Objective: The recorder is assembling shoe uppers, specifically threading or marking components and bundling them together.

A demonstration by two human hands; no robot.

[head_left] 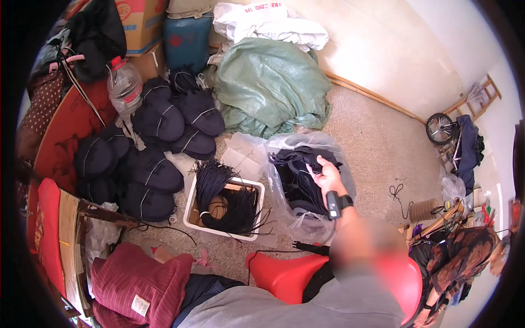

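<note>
My right hand [328, 177], with a dark band and device on its wrist, reaches into a clear plastic bag [345, 148]. Its fingers are closed at a bundle of dark cords or strips [298, 158] inside; the fingertips are partly hidden, and something thin and white shows beside them. Left of the bag stands a white rectangular basket [191, 217]. Thick bundles of dark cords [240, 212] lie in it, one tied with a pale band, loose ends spilling over the rim. My left hand does not show.
Tied stacks of dark rounded fabric pieces [158, 117] lie at the left, near a large clear bottle [124, 82]. A green sheet [268, 79] covers a heap at the back. Nearby are a red plastic stool [284, 273], maroon striped cloth [139, 281] and a wheel [441, 129].
</note>
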